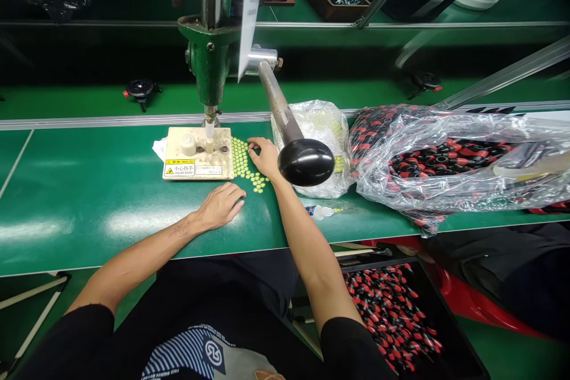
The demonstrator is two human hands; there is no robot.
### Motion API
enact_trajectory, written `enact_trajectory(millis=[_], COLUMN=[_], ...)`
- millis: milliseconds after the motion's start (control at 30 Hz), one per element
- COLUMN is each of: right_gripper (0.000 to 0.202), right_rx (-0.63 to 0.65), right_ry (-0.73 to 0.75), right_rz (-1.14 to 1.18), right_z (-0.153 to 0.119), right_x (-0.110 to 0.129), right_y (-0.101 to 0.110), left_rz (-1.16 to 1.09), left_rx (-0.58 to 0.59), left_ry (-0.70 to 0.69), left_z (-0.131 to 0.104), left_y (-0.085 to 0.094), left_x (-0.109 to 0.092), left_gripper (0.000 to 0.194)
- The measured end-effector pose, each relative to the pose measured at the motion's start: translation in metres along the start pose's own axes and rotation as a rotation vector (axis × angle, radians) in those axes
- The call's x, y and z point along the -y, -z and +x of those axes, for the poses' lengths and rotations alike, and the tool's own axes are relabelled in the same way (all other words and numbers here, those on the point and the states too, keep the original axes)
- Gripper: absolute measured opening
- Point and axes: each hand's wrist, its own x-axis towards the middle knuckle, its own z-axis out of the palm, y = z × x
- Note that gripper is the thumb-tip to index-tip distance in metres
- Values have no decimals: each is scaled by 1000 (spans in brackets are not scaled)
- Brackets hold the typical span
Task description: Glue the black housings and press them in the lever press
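My left hand lies on the green bench top in front of the press, fingers stretched loosely and thumb apart, holding nothing visible. Small yellow-green round pieces are spread in a packed sheet beside the press base. At their right edge is my right hand, thumb and forefinger apart, fingertips close to or touching the pieces. The cream press base carries a round knob-like block and a warning label. Above it stands the green hand press, its ram pointing down. Its lever with a black ball knob hangs over my right forearm.
A clear plastic bag sits right of the lever. Beyond it a large bag of black-and-red parts spreads along the bench. A small white bottle lies near my right forearm. Below, a black tray holds more black-and-red parts.
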Motion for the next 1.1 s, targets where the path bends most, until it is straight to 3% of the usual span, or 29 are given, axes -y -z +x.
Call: enact_trajectory(millis=[567, 900, 1100], right_gripper=[43, 27, 19], right_rx=[-26, 103, 149], right_ry=[9, -11, -28], right_rz=[40, 53, 23], right_z=[-6, -67, -84], right_x=[3, 22, 40], right_y=[4, 44, 47], left_rz=[2, 13, 6], left_rx=[-3, -14, -1], left_ry=[-2, -4, -1], left_z=[0, 0, 0], left_y=[0, -1, 1], left_x=[0, 0, -1], left_gripper=[17, 17, 18])
